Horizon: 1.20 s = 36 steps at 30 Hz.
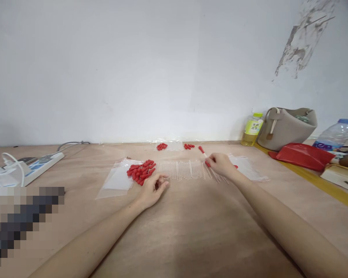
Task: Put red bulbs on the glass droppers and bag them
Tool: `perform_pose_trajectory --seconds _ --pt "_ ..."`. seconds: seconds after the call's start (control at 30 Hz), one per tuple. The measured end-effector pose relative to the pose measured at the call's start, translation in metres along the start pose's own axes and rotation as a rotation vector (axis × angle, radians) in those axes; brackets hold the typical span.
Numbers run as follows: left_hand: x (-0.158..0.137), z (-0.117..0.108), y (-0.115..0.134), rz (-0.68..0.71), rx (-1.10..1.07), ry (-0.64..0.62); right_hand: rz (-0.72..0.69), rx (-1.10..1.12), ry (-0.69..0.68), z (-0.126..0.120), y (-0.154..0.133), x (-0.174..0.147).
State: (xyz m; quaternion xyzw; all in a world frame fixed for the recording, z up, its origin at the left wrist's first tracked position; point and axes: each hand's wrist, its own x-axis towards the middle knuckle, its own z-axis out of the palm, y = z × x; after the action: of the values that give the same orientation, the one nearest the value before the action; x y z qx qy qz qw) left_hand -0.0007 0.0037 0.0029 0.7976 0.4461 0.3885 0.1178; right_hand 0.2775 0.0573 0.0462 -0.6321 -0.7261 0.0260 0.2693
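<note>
My left hand (153, 190) rests at the left end of a row of thin clear sticks (181, 170). Its thumb and forefinger are apart, and I see nothing between them. Just beyond it, a heap of small red teardrop-shaped pieces (140, 172) lies partly on a clear plastic bag (117, 179). My right hand (219, 164) is closed at the row's right end, its fingertips on a pale stick with a red tip (201, 150) that points away from me. Another red piece (207, 164) shows at those fingertips; whether it is gripped is unclear. Loose sticks fan out beneath this hand.
Small red groups (189, 146) lie on clear film (175, 146) near the wall. A plastic bag (248, 168) is right of my right hand. Farther right stand a tea bottle (252, 130), grey bag (287, 129), red pouch (301, 156) and water bottle (333, 135). A power strip (43, 168) lies left.
</note>
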Motion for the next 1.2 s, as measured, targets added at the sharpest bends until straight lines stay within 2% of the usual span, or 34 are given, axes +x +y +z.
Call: perform_pose_trajectory --seconds 0.1,0.2,0.33,0.47,0.67,1.07,1.2 --pt "0.001 0.000 0.000 0.046 0.016 -0.051 0.179 -0.100 -0.079 -0.008 0.025 0.010" --pt "0.000 -0.001 0.002 0.113 0.032 -0.057 0.222 -0.161 -0.208 -0.007 0.039 0.013" --pt "-0.001 -0.002 0.006 0.122 0.035 -0.123 0.254 -0.185 -0.238 0.004 0.046 0.015" --pt "-0.002 -0.002 0.008 0.127 0.024 -0.160 0.272 -0.191 -0.237 0.011 0.047 0.015" --pt "-0.002 -0.002 0.007 0.124 0.032 -0.168 0.286 -0.196 -0.192 0.010 0.052 0.013" --pt "-0.002 -0.003 0.009 0.132 0.027 -0.185 0.321 -0.117 -0.242 0.009 0.045 0.010" --pt "-0.003 -0.002 0.008 0.151 0.066 -0.163 0.322 -0.093 -0.100 0.010 0.039 0.007"
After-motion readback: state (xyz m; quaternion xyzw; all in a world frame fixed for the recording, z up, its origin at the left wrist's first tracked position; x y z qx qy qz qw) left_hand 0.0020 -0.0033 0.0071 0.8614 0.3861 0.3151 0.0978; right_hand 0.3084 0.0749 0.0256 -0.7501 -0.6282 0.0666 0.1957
